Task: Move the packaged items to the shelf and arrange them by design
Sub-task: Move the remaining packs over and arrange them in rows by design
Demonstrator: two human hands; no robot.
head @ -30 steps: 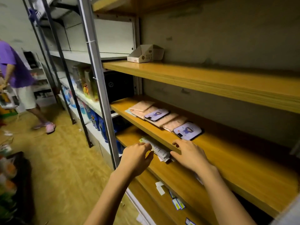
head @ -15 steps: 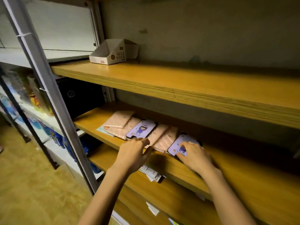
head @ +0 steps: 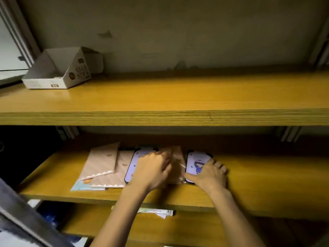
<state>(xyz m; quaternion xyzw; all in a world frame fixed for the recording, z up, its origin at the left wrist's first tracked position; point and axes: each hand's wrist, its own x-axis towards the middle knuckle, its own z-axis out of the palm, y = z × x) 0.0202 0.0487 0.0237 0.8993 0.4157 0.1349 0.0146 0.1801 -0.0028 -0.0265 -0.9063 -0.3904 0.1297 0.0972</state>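
Low in the frame's centre, on the middle wooden shelf (head: pixel 267 175), a row of flat packaged items lies overlapping: pink striped packets (head: pixel 102 162) at left, then purple cartoon-printed packs. The left hand (head: pixel 151 171) has its grip curled onto a clear-wrapped pink packet (head: pixel 178 157); the right hand (head: pixel 211 174) rests fingers spread on the right purple pack (head: pixel 196 161). A white cardboard display box (head: pixel 58 70) sits upper left.

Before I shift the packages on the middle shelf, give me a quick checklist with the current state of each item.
1. Left hand on the purple package: ok, though grip hidden.
2. Right hand on the other purple package: ok, resting on top.
3. Pink packages grouped at left: ok, overlapping.
4. Pink package between the purple ones: not ok, designs mixed.
5. Free space on the shelf to the right: ok.
6. Hands closed on anything: cannot tell.
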